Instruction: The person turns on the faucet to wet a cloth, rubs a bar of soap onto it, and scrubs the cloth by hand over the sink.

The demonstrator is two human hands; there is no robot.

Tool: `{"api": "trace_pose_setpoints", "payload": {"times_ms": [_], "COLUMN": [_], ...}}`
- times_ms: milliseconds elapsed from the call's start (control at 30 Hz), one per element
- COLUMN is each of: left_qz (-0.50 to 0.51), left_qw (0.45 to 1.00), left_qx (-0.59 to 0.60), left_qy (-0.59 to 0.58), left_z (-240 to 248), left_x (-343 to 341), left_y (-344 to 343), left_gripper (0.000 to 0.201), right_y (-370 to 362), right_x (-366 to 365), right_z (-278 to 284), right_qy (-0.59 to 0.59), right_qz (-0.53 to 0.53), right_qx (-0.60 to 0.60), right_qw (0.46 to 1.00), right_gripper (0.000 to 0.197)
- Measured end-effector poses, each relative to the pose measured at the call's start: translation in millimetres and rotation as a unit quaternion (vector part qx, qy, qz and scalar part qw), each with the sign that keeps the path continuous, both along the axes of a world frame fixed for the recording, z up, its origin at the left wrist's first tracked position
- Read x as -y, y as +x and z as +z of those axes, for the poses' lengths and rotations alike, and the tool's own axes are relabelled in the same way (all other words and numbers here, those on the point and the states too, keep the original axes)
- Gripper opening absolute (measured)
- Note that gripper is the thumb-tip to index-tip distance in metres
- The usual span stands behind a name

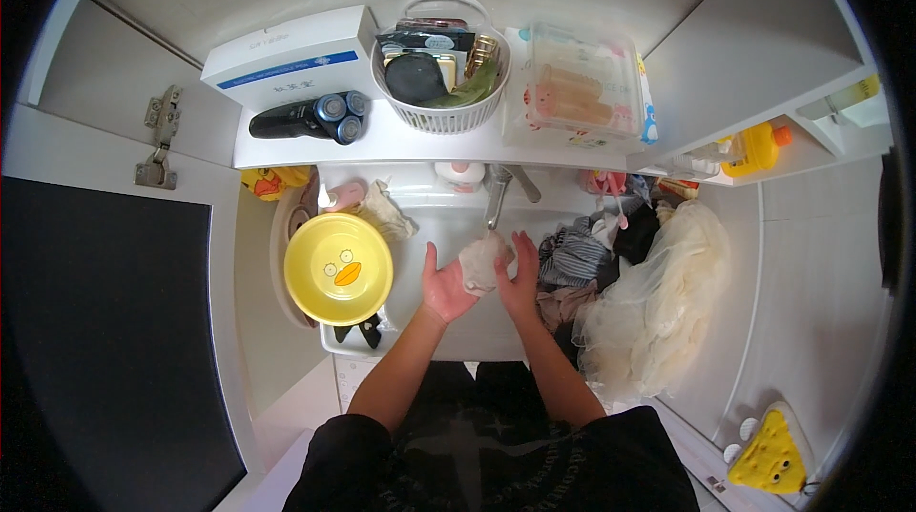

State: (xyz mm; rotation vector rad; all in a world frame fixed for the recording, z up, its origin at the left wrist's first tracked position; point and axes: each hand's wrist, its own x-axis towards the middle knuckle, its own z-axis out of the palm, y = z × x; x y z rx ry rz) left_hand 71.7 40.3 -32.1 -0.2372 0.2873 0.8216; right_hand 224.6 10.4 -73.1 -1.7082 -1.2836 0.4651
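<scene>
Cloth (pixel 484 262), pale and bunched, lies between the person's hands above the white sink (pixel 465 335), just below the tap (pixel 497 195). It rests against the fingers of the left hand (pixel 447 292), whose palm is turned up and thumb stands apart; the fingers are hidden by the cloth, so one cannot tell how firmly that grip is closed. The right hand (pixel 518 285) is loosely spread at the cloth's right edge, its grip released, fingers pointing toward the tap and thumb touching the cloth or just beside it.

Left of the hands sits a yellow basin (pixel 324 297) with a duck-like face, near a crumpled light rag (pixel 385 214) and a pink bottle (pixel 346 195). Right of the hands is a heap of dark and striped clothes (pixel 572 256), with a mound of cream netting (pixel 668 302) beside it. Behind the tap, a shelf (pixel 391 142) carries a black shaver (pixel 291 119), a white box (pixel 286 52), a filled white basket (pixel 444 119) and a clear tub (pixel 601 49).
</scene>
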Motion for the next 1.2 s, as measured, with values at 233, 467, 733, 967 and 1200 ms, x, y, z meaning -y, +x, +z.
{"api": "trace_pose_setpoints", "payload": {"times_ms": [233, 467, 733, 967, 1200], "left_qz": [-0.137, -0.187, -0.236, -0.105, 0.026], "left_qw": [0.983, 0.965, 0.758, 0.625, 0.330], "left_qx": [-0.104, -0.169, -0.571, -0.728, -0.810], "left_qy": [0.070, 0.077, 0.209, 0.261, 0.484], "left_z": [-9.5, -24.9, -37.9, -37.7, -27.8], "left_x": [-8.5, -12.0, 4.2, 7.2, 18.9], "left_y": [4.2, -3.7, -3.8, -4.7, 13.0], "left_gripper": [0.103, 0.093, 0.024, 0.026, 0.033], "right_y": [12.3, 6.8, 11.9, -11.8, -22.2], "right_x": [-20.6, -17.3, -13.1, -9.3, -3.6], "right_z": [29.5, -13.7, -37.1, -25.1, -34.9], "right_qy": [-0.123, -0.130, -0.164, -0.254, -0.316], "right_qz": [0.221, 0.164, 0.067, -0.025, 0.061], "right_qx": [0.031, -0.321, -0.336, -0.388, -0.406], "right_qw": [0.967, 0.924, 0.925, 0.886, 0.855], "right_gripper": [0.057, 0.028, 0.014, 0.027, 0.034]}}
